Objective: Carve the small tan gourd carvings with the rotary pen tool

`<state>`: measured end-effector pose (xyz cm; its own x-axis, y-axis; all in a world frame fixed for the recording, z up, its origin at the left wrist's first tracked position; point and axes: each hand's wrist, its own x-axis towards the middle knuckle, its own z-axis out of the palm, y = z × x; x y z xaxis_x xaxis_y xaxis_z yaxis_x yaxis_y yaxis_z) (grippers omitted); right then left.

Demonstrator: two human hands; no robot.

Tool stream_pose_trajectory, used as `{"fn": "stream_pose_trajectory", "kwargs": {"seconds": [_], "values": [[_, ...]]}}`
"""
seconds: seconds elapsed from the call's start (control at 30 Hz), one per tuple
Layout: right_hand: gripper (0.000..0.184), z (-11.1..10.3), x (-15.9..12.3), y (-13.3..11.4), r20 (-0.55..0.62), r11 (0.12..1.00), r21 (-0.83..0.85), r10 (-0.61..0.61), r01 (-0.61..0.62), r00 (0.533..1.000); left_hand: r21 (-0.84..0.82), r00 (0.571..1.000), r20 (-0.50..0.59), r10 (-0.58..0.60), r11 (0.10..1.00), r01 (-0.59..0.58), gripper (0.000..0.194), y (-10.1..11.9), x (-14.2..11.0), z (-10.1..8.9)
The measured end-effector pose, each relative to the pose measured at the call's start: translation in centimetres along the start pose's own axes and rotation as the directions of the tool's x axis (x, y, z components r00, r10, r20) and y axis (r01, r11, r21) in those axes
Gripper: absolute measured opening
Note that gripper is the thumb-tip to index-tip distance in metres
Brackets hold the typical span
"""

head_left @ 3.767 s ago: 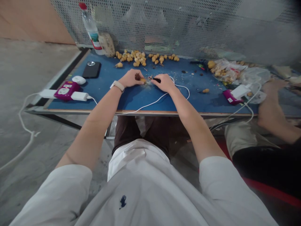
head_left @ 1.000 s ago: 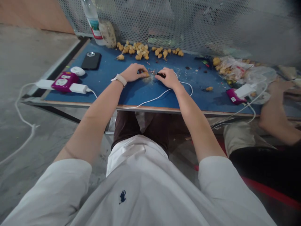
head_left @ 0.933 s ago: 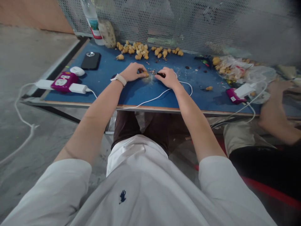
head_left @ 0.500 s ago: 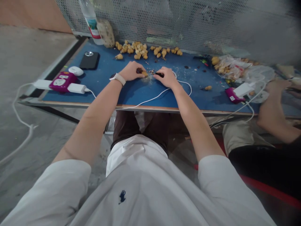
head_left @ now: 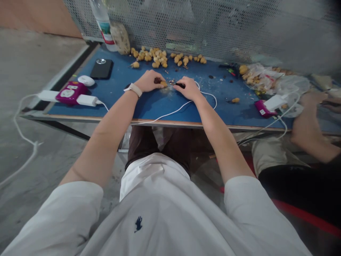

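My left hand [head_left: 149,81], with a pale band at the wrist, pinches a small yellow-brown gourd [head_left: 163,84] low over the blue tabletop. Just to its right, my right hand [head_left: 188,87] is closed around a slim black corded tool [head_left: 181,85] that points toward the gourd. The tool's tip is too small to make out. A white cord [head_left: 183,106] loops out behind my right hand and runs to the table's front edge. Pale dust [head_left: 167,91] and crumbs lie beneath and between the hands. Many similar small gourds [head_left: 153,56] are heaped along the back.
On the left are a phone [head_left: 101,69], a white rounded object [head_left: 86,81] and a purple power adapter [head_left: 70,93]. A bottle [head_left: 106,32] stands behind. A plastic bag of gourds [head_left: 262,76], another purple adapter [head_left: 263,108] and a co-worker's arm [head_left: 306,124] are at right.
The view has tilted down a little since the oldest frame. Both hands keep their grips and stay close together, with only slight shifts of the gourd and tool.
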<state>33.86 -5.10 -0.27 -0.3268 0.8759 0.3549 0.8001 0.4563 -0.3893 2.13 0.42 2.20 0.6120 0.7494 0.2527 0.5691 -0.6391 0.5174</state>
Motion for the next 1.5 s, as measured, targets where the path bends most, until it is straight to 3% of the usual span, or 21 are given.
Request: {"fn": "stream_pose_trajectory", "kwargs": {"seconds": [0.37,0.73,1.5], "values": [[0.075,-0.2,-0.1,-0.4,0.024,0.999,-0.011,0.031,-0.031,0.999,-0.009,1.000,0.001,-0.009,1.000,0.009,0.052,0.4,-0.3,-0.3],[0.083,-0.8,-0.4,-1.6,0.021,1.000,-0.003,0.014,-0.013,1.000,-0.024,1.000,-0.008,-0.023,0.999,0.023,0.049,2.2,-0.8,-0.6],[0.086,-0.4,-0.2,-0.9,0.004,1.000,0.019,0.010,-0.010,1.000,0.002,1.000,-0.022,-0.018,1.000,0.018,0.051,1.5,-0.6,-0.4]]}}
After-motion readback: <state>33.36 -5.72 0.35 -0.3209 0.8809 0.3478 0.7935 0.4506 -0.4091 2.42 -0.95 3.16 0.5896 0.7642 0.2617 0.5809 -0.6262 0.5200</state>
